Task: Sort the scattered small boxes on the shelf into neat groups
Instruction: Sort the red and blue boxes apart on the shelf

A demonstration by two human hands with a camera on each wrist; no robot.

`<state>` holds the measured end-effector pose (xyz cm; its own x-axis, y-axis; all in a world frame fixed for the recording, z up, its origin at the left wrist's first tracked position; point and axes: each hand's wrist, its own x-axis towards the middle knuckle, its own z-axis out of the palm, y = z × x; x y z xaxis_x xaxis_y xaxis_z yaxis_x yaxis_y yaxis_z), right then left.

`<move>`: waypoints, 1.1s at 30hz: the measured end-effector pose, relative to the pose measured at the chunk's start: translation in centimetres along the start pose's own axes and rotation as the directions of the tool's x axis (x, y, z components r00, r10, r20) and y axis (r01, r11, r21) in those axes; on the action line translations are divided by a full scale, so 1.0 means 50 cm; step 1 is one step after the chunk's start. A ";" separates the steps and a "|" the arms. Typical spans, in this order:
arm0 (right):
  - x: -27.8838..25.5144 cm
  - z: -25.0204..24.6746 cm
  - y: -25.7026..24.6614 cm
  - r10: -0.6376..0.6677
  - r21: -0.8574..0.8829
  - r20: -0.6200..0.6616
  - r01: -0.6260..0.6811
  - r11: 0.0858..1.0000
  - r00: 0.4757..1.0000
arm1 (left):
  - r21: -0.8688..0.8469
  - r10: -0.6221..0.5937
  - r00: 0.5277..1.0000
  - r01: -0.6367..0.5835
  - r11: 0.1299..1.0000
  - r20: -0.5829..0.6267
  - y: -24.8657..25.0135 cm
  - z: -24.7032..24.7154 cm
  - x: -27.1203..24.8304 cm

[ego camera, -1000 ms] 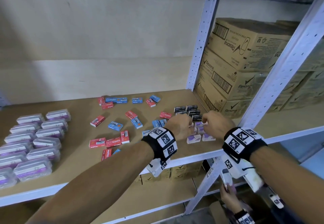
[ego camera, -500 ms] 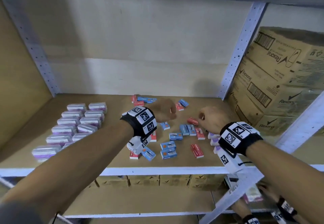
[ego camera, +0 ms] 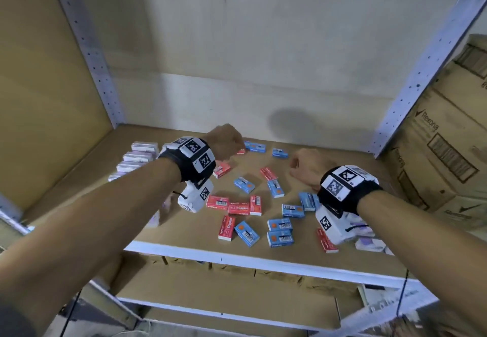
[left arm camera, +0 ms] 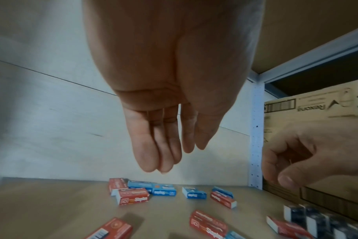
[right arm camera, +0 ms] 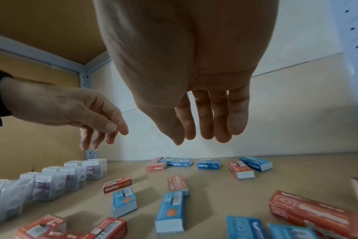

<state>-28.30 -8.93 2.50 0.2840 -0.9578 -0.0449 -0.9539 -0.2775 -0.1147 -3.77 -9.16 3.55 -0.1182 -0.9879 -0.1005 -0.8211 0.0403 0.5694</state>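
Small red staple boxes (ego camera: 238,208) and blue staple boxes (ego camera: 279,225) lie scattered over the middle of the brown shelf (ego camera: 189,234). My left hand (ego camera: 228,140) hovers over the far boxes, fingers hanging straight and empty (left arm camera: 164,155). A red box (left arm camera: 132,196) and blue boxes (left arm camera: 164,192) lie just below it. My right hand (ego camera: 307,165) hangs above the right part of the scatter, fingers relaxed and holding nothing (right arm camera: 204,129). A red box (right arm camera: 241,169) and a blue box (right arm camera: 208,163) lie under it.
Rows of clear purple-labelled cases (ego camera: 137,157) stand at the left. Dark boxes (left arm camera: 325,219) and pale purple ones (ego camera: 369,243) sit at the right front. Large Rexona cartons (ego camera: 445,152) fill the bay beyond the right upright (ego camera: 411,86). The wall (ego camera: 237,59) closes the back.
Both hands have left the purple boxes at the right front and moved left and farther back over the red and blue boxes. My view has swung left.
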 end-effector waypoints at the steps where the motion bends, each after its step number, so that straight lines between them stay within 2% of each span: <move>1: 0.015 0.006 -0.006 -0.003 0.014 0.022 0.003 1.000 1.000 | -0.055 -0.030 0.999 0.029 0.998 -0.012 -0.011 -0.009 0.009; 4: 0.052 0.018 -0.026 -0.021 0.042 0.066 0.018 0.999 0.998 | -0.117 -0.109 0.991 0.100 0.988 -0.076 -0.036 -0.027 0.037; 7: 0.082 0.030 -0.052 -0.049 0.039 0.134 0.044 0.998 0.990 | -0.019 -0.145 0.982 0.144 0.989 -0.119 -0.046 -0.030 0.060; 10: 0.115 0.045 -0.080 -0.077 0.021 0.194 0.075 0.997 0.978 | 0.072 -0.168 0.980 0.175 0.982 -0.104 -0.054 -0.024 0.084; 14: 0.153 0.072 -0.107 -0.078 0.079 0.262 0.059 0.995 0.962 | 0.081 -0.212 0.972 0.220 0.972 -0.098 -0.058 -0.016 0.113; 17: 0.174 0.078 -0.124 -0.125 0.008 0.243 0.127 0.992 0.962 | 0.102 -0.195 0.974 0.207 0.973 -0.119 -0.057 -0.006 0.129; 22: 0.204 0.084 -0.157 -0.192 -0.047 0.247 0.210 0.977 0.950 | 0.186 -0.146 0.986 0.159 0.970 -0.080 -0.076 0.015 0.143; 33: 0.316 0.177 -0.167 -0.181 0.001 0.155 0.183 0.983 0.971 | 0.306 -0.096 0.995 0.090 0.948 0.004 -0.119 0.027 0.178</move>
<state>-14.98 -21.06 -6.01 0.4636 -0.8682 -0.1768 -0.8856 -0.4482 -0.1216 -0.68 -18.00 -1.86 -0.0413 -0.9866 -0.1580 -0.9596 -0.0048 0.2813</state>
